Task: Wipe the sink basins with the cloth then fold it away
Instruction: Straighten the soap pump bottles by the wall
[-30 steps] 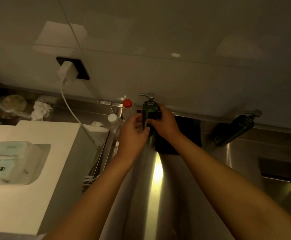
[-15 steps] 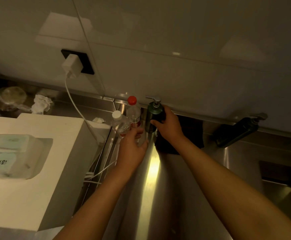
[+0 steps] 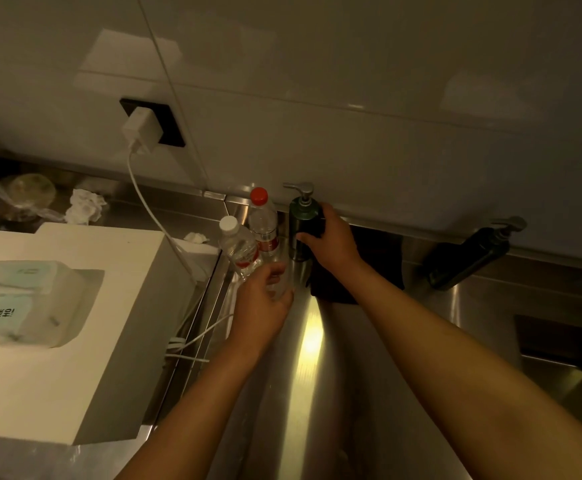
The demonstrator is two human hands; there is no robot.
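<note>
A dark cloth (image 3: 372,268) lies folded on the steel counter (image 3: 317,393) against the back wall. My right hand (image 3: 333,245) rests over its left edge and grips a green pump bottle (image 3: 302,221) that stands upright. My left hand (image 3: 265,301) is closed around the lower end of a clear water bottle; I cannot tell if it is the white-capped one (image 3: 239,245) or the red-capped one (image 3: 263,220). A sink basin (image 3: 559,368) shows at the right edge, partly cut off.
A second dark pump bottle (image 3: 469,258) leans by the wall to the right of the cloth. At left stands a white box (image 3: 75,358) with a pack of wipes (image 3: 12,303) on it. A charger (image 3: 140,131) and its cable (image 3: 154,216) hang from the wall socket. Crumpled tissue (image 3: 85,206) lies behind.
My left hand came off the green pump bottle and dropped to the water bottles. My right hand stayed on the pump bottle, which shifted slightly toward the wall.
</note>
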